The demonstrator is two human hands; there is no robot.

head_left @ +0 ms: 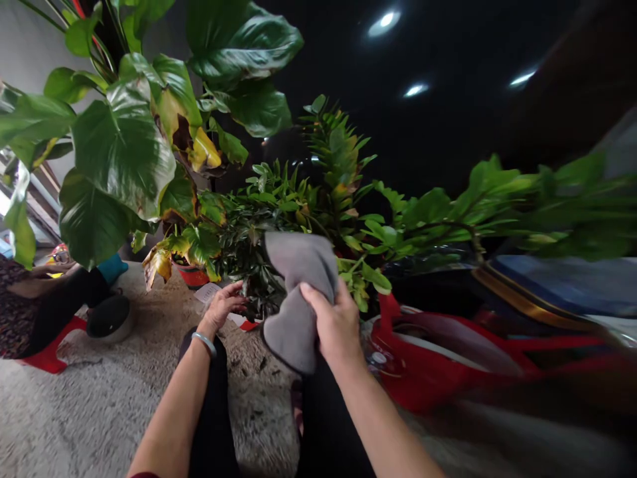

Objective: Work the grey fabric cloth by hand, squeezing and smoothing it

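Note:
A grey cloth (300, 292) with a dark edge hangs from my right hand (339, 328), which grips it with the thumb on top. My left hand (222, 309) wears a bangle at the wrist and holds nothing; its fingers are stretched toward the plants and apart from the cloth. Just beyond both hands stands a dense dark-leaved plant (249, 249), its lower part partly hidden by the cloth. Behind the cloth rises a plant with upright leafy stems (334, 156).
Large broad leaves (122, 143), some yellowed and browned, hang at the upper left. A red bag (423, 365) lies at the right beside stacked blue items (542, 285). A person sits on a red stool (47, 358) at far left, near a dark bowl (108, 317).

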